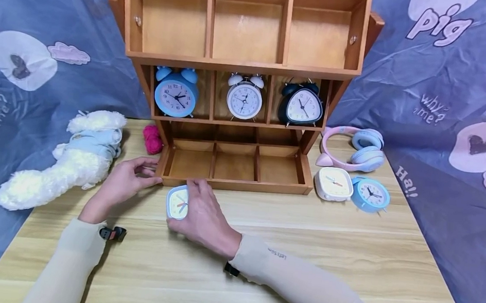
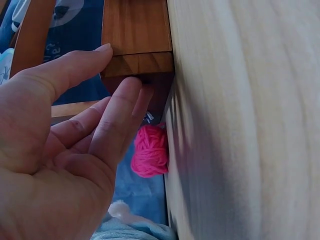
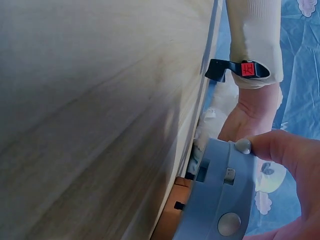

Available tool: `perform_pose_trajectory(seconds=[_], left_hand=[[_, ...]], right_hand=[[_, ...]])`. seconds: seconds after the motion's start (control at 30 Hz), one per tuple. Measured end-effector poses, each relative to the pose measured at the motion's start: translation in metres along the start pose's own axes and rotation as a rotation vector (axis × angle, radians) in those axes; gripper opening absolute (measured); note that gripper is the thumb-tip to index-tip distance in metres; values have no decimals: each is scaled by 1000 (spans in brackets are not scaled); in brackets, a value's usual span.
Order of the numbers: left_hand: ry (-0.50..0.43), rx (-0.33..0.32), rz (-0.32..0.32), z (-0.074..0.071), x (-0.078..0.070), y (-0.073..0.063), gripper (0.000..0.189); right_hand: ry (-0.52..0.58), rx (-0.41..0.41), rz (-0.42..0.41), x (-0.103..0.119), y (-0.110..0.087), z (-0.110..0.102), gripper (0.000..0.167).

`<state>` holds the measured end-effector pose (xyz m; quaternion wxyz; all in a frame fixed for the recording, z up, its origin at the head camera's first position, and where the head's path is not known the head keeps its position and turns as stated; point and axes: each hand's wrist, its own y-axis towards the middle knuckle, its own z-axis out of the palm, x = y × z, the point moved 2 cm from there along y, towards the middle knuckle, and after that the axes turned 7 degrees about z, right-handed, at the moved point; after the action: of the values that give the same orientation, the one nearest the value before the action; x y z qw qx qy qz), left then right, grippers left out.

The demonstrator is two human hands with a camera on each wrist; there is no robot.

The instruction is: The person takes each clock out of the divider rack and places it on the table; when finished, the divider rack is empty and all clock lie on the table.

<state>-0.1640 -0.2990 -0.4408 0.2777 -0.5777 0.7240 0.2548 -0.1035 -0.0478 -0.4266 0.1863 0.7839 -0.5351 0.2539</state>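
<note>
My right hand (image 1: 210,216) grips a small light-blue square alarm clock (image 1: 175,202) by its edges, just in front of the wooden shelf unit (image 1: 231,187). Its pale face with an orange hand looks upward in the head view. Along its blue side (image 3: 215,195), the right wrist view shows round silver knobs and small slots; a finger rests at one knob. Whether the clock touches the table I cannot tell. Fairly straight, the fingers of my left hand (image 1: 123,184) lie at the shelf's lower left front corner (image 2: 140,65), thumb and fingertips against the wood.
Three alarm clocks, blue (image 1: 175,97), white (image 1: 244,101) and dark (image 1: 303,107), stand in the middle tier. Right of the shelf are headphones (image 1: 367,156), a white clock (image 1: 333,183) and a round blue clock (image 1: 370,195). Left are pink yarn (image 1: 153,140) and a white plush (image 1: 79,162).
</note>
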Motion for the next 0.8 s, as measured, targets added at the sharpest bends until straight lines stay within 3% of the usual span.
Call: perform_pose_trajectory(seconds=[0.8], left_hand=[[21,9,0,1,-3,0,57]], right_hand=[[-41,17,-6,-4,5,12,103]])
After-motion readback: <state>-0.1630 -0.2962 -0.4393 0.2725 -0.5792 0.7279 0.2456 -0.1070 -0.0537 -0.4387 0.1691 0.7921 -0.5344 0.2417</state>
